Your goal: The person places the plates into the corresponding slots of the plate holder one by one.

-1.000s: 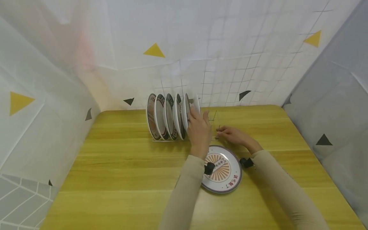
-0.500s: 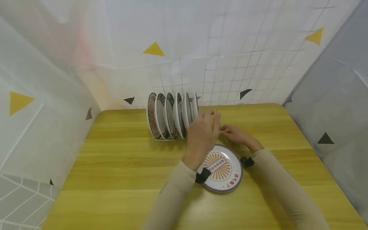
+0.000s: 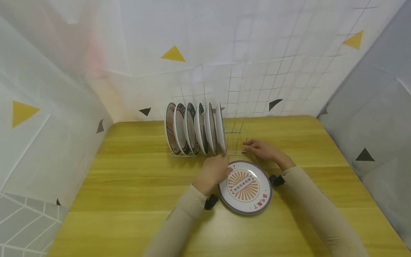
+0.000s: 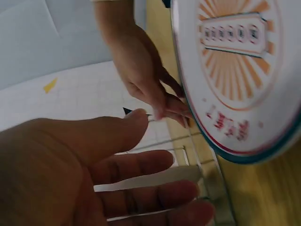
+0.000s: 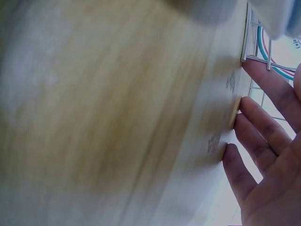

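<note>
Your left hand has its fingers apart, the flat plate just right of it, six racked plates beyond. Your right hand touches the rack; pinching, I can't tell.

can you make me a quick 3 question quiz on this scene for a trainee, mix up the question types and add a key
1. Count: How many plates stand on edge in the wire rack?

2. Multiple choice: What is printed in the middle of the face-up plate in front of the rack?
a) a blue fish
b) a panel with orange rays around it
c) green leaves

3. True or false: The right hand is at the left end of the rack.

Key:
1. Six
2. b
3. False; it is at the right end, past the standing plates.
</note>
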A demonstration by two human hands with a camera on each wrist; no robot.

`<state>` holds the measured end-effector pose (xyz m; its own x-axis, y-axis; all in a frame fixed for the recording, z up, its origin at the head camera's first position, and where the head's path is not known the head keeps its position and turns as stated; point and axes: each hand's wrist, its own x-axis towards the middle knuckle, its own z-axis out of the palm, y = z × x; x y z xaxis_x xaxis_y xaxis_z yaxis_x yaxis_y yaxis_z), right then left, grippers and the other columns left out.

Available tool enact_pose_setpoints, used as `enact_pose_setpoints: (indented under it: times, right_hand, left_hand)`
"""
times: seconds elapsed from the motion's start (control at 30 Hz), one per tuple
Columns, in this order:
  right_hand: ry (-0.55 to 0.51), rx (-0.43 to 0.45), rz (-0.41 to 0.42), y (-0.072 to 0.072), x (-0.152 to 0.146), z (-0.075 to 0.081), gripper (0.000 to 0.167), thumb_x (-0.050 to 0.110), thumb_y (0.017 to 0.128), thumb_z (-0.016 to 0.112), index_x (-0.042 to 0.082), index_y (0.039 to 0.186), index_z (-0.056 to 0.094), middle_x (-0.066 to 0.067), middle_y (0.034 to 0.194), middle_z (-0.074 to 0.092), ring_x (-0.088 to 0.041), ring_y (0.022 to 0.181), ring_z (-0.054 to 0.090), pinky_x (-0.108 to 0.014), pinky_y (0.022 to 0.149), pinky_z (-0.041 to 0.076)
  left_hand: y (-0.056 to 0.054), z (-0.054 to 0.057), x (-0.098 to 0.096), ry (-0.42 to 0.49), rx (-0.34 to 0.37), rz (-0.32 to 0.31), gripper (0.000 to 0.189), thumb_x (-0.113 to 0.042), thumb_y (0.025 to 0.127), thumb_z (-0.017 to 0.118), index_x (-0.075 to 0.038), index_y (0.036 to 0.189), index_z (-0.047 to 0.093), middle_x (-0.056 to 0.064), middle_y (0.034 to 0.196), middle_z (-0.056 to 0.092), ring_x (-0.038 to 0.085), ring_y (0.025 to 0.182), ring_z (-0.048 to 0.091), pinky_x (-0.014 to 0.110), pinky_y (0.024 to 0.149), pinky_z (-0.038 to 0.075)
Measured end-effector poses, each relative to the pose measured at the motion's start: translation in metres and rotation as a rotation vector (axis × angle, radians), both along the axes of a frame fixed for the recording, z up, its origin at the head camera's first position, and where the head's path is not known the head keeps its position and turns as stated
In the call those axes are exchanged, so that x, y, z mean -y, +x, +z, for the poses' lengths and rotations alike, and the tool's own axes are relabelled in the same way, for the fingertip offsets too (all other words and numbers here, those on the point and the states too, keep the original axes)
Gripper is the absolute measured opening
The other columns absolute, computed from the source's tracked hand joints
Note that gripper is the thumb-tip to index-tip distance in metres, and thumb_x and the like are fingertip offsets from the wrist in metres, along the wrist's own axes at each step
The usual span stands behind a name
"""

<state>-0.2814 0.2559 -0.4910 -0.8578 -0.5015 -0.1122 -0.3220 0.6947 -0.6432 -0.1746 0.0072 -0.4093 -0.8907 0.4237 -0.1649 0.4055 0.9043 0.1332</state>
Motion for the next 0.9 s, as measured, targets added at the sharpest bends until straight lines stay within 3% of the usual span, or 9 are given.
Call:
enact_pose_setpoints:
  times: [0.17, 0.27, 0.37, 0.5, 0.7, 0.9]
  right_hand:
    - [0.013, 0.002, -0.015, 0.002, 0.0, 0.001, 0.04, 0.039, 0.104, 0.045, 0.014, 0.11, 0.075, -0.017, 0.142, 0.052, -0.042, 0.132, 0.045, -0.059, 0.11, 0.032]
    - [0.009, 0.002, -0.016, 0.004, 0.001, 0.003, 0.04, 0.039, 0.104, 0.045, 0.014, 0.11, 0.075, -0.017, 0.142, 0.052, -0.042, 0.132, 0.045, -0.059, 0.11, 0.032]
    - [0.006, -0.001, -0.016, 0.005, 0.001, 0.004, 0.04, 0.039, 0.104, 0.045, 0.012, 0.112, 0.074, -0.018, 0.142, 0.052, -0.043, 0.132, 0.045, -0.059, 0.11, 0.032]
    - [0.009, -0.001, -0.016, 0.005, 0.002, 0.005, 0.042, 0.038, 0.104, 0.044, 0.01, 0.114, 0.073, -0.019, 0.142, 0.051, -0.044, 0.133, 0.044, -0.06, 0.111, 0.031]
    - [-0.005, 0.009, -0.003, 0.004, 0.002, 0.004, 0.04, 0.035, 0.105, 0.045, 0.01, 0.112, 0.074, -0.02, 0.143, 0.05, -0.044, 0.132, 0.044, -0.059, 0.11, 0.032]
    - [-0.004, 0.025, -0.007, 0.004, 0.002, 0.005, 0.042, 0.04, 0.104, 0.044, 0.012, 0.112, 0.074, -0.019, 0.144, 0.049, -0.044, 0.134, 0.042, -0.06, 0.111, 0.031]
  left_hand:
    - [-0.001, -0.02, 0.012, -0.019, 0.05, 0.02, 0.031, -0.037, 0.095, 0.063, -0.009, 0.11, 0.062, 0.008, 0.103, 0.071, 0.025, 0.094, 0.068, 0.037, 0.079, 0.056]
    - [-0.002, -0.032, 0.017, -0.005, 0.081, 0.016, 0.038, -0.04, 0.094, 0.064, -0.008, 0.115, 0.061, 0.008, 0.107, 0.069, 0.024, 0.097, 0.066, 0.036, 0.084, 0.054]
    - [-0.003, -0.045, 0.02, 0.065, 0.131, 0.018, 0.048, -0.042, 0.093, 0.064, -0.007, 0.125, 0.056, 0.008, 0.113, 0.066, 0.024, 0.102, 0.064, 0.037, 0.089, 0.052]
    - [-0.003, -0.058, 0.025, 0.226, 0.211, 0.051, 0.057, -0.039, 0.092, 0.067, -0.005, 0.135, 0.048, 0.01, 0.115, 0.065, 0.024, 0.104, 0.063, 0.038, 0.091, 0.052]
    - [-0.004, -0.067, 0.035, 0.413, 0.302, 0.103, 0.043, -0.03, 0.094, 0.065, -0.005, 0.127, 0.052, 0.008, 0.105, 0.064, 0.02, 0.097, 0.061, 0.036, 0.091, 0.051]
    - [-0.003, -0.068, 0.045, 0.45, 0.304, 0.142, 0.025, -0.03, 0.094, 0.065, -0.011, 0.108, 0.057, 0.002, 0.091, 0.06, 0.016, 0.084, 0.056, 0.034, 0.079, 0.051]
